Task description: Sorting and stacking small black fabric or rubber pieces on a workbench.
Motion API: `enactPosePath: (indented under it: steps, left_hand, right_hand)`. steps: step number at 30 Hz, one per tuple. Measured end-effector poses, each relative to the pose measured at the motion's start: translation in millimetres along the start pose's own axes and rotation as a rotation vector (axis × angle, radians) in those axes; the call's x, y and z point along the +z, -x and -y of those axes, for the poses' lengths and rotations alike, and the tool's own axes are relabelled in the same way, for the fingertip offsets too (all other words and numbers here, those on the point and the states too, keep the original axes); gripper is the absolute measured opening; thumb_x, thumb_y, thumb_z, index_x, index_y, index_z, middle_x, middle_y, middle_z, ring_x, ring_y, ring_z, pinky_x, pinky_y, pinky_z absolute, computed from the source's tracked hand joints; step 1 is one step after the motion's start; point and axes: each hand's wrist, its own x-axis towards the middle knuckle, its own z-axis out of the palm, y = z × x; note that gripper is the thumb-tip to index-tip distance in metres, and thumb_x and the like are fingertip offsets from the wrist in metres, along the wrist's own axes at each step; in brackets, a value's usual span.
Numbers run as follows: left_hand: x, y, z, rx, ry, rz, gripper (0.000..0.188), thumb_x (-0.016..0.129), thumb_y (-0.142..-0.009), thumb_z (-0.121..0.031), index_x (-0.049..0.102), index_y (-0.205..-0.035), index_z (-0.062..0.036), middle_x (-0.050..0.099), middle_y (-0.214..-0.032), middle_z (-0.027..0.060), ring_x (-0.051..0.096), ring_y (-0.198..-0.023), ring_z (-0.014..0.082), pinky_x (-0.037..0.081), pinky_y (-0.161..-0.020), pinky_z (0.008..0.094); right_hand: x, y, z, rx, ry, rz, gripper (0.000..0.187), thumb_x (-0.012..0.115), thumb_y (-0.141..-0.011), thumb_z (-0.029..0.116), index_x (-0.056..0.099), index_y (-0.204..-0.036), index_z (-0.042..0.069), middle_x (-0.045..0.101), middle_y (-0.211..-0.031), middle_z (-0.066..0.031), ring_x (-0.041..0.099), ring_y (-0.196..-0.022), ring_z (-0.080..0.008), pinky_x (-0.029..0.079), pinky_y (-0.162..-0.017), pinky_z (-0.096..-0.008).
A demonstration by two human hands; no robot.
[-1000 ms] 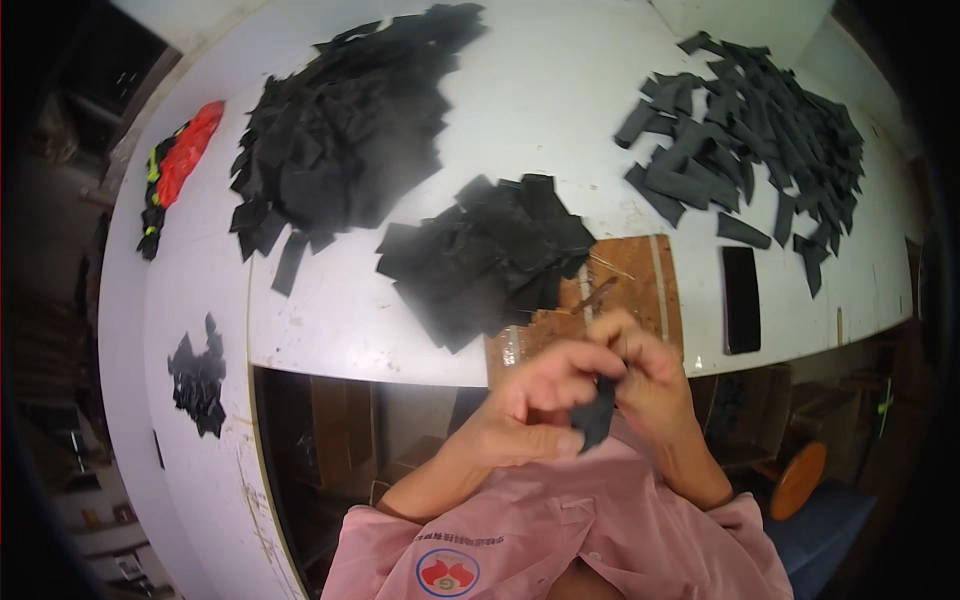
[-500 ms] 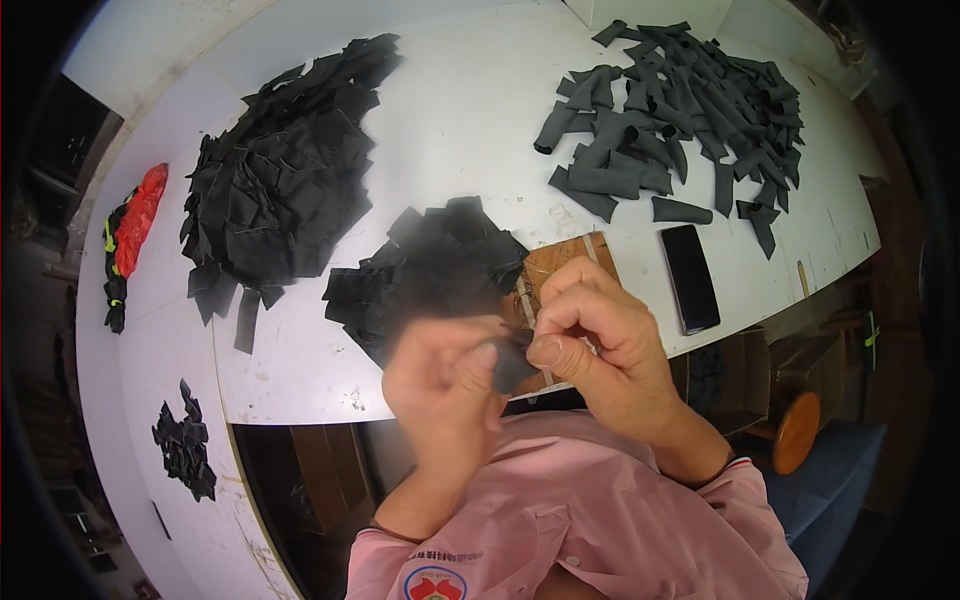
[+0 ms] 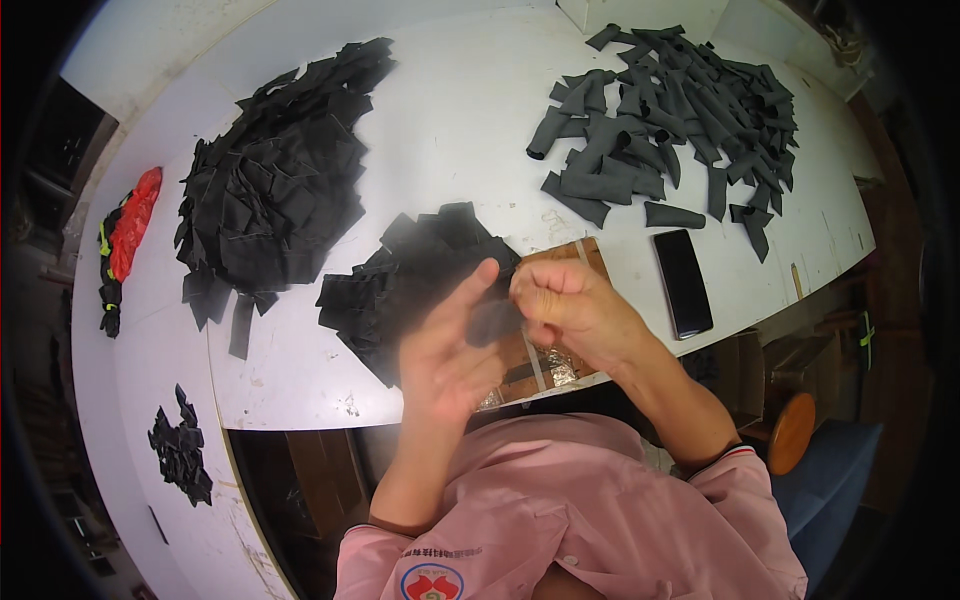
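A red bag (image 3: 135, 230) lay at the left of the table (image 3: 450, 110), a small pile (image 3: 183, 450) of dark scraps nearer, and a big pile (image 3: 275, 180) of flat black cloth to the right of both. Next came the middle pile (image 3: 410, 265), partly hidden by the left hand (image 3: 440, 360), whose fingers were spread, with nothing visibly pinched in them. Between the hands was the piece (image 3: 490, 324), dark and blurred. The right hand (image 3: 575, 315) had its thumb and fingers pressed together and appeared to grasp the piece's right edge, though blur hid the exact hold. The piece looked light and soft, likelier to droop or crease than break, and probably not slippery; a fingertip pinch near an edge or corner seemed best. Below the right hand lay a brown board (image 3: 588, 262); farther right, a phone (image 3: 683, 285) and, beyond it, grey tubes (image 3: 690, 120).
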Motion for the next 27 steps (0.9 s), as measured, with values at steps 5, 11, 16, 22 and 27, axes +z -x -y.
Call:
enactPosePath:
  steps: [5,11,16,22,27]
  left_hand:
    - [12.4,-2.7,-1.5,0.083,0.256,-0.078,0.04,0.036,-0.084,-0.005,0.031,-0.122,0.0055,0.055,-0.086,0.0173,0.036,-0.032,0.0063,0.028,-0.03,0.0176]
    - [12.1,-5.0,-4.6,0.029,0.432,-0.099,0.027,0.033,-0.088,-0.008,0.046,-0.111,-0.0011,0.052,-0.074,0.004,0.03,-0.035,0.0056,0.025,-0.034,0.0192]
    - [-22.3,-3.8,4.7,0.014,0.215,-0.135,0.029,0.038,-0.085,-0.004,0.045,-0.113,-0.0031,0.052,-0.07,0.0026,0.029,-0.036,0.0048,0.026,-0.035,0.0187]
    - [30.5,12.2,29.8,0.439,-0.879,-0.054,0.038,0.053,-0.081,-0.009,0.037,-0.113,-0.0014,0.054,-0.071,0.0048,0.035,-0.042,0.0017,0.026,-0.038,0.0165]
    - [5.2,4.8,28.7,0.413,-0.896,-0.32,0.038,0.059,-0.078,-0.01,0.04,-0.109,0.0022,0.056,-0.072,0.0053,0.034,-0.04,0.0022,0.023,-0.036,0.0154]
  right_hand:
    - [5.8,-10.5,2.9,-0.069,0.069,-0.036,0.021,0.053,-0.082,0.023,0.052,-0.068,0.007,0.043,-0.058,0.0052,0.036,-0.05,-0.002,0.03,-0.046,-0.0164]
    - [11.9,-15.1,15.4,-0.026,0.152,0.008,0.024,0.053,-0.083,0.025,0.051,-0.067,0.006,0.043,-0.057,0.0045,0.038,-0.05,-0.0024,0.03,-0.045,-0.0168]
    - [-18.9,-11.8,-24.8,0.025,0.006,0.031,0.018,0.053,-0.084,0.021,0.051,-0.074,0.006,0.044,-0.063,0.0026,0.044,-0.054,-0.0067,0.036,-0.05,-0.0177]
    - [-9.7,-4.5,-8.1,-0.093,0.061,0.145,0.018,0.053,-0.082,0.019,0.051,-0.068,0.007,0.046,-0.063,0.0046,0.042,-0.056,-0.0031,0.033,-0.049,-0.0163]
    - [-25.1,-19.9,-28.0,-0.059,0.141,0.164,0.019,0.052,-0.083,0.017,0.05,-0.068,0.006,0.046,-0.063,0.0045,0.043,-0.057,-0.0039,0.035,-0.05,-0.0178]
